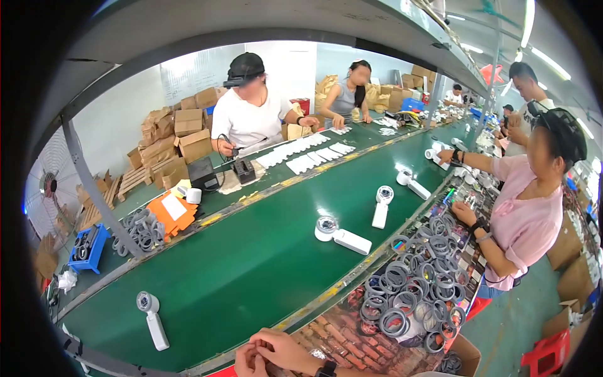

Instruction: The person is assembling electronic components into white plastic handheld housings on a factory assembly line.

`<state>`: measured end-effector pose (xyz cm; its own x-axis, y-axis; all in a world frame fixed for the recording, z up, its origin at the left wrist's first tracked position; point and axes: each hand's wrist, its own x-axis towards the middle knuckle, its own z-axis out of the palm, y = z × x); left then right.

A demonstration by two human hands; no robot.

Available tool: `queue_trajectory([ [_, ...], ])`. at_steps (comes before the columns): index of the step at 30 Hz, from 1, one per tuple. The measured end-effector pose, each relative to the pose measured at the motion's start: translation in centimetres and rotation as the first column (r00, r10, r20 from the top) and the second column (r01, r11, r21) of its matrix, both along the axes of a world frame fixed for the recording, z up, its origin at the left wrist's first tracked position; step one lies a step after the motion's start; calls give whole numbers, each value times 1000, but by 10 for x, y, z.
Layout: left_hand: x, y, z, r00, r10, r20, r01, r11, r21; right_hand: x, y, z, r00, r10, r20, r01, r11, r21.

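At the lower edge, my left hand (249, 360) and my right hand (286, 352) are close together, touching at the fingertips. The fingers of both are bent and closed. Whatever lies between them, if anything, is too small or hidden to make out. A dark watch (326, 369) is on my right wrist. Beyond my hands, on the green conveyor belt (251, 264), lie several white handheld fans with round heads. The nearest white fan (152, 320) is to the left of my hands; another white fan (342, 235) lies farther off near the middle.
Grey rings (414, 283) are heaped on the patterned worktop to my right. A person in pink (527, 213) reaches onto the belt; another in white (254, 119) works across it. Orange sheets (171, 217) and a blue bin (89, 248) stand far left. A metal shelf (251, 28) spans overhead.
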<state>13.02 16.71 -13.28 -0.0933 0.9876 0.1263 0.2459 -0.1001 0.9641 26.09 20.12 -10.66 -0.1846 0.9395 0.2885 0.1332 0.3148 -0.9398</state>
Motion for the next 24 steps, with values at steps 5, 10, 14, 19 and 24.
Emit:
queue_trajectory([
  [5, 1, -3, 9, 993, -27, -111, 32, 998, 44, 4, -4, 2, 998, 17, -63, -21, 998, -66],
  [10, 4, -3, 15, 982, -13, -191, 39, 990, 137, 4, -2, -4, 998, -48, -49, 49, 999, 19],
  [14, 4, -3, 12, 980, -20, -200, 40, 994, 97, 6, -1, -3, 996, -30, -87, 29, 999, -16],
  [19, 4, -3, 11, 983, -50, -175, 60, 997, 52, 5, -1, -5, 996, -48, -79, 48, 999, -4],
  [24, 6, -3, 15, 982, -57, -182, 63, 998, 24, 6, 1, -4, 995, -27, -98, 25, 999, -25],
])
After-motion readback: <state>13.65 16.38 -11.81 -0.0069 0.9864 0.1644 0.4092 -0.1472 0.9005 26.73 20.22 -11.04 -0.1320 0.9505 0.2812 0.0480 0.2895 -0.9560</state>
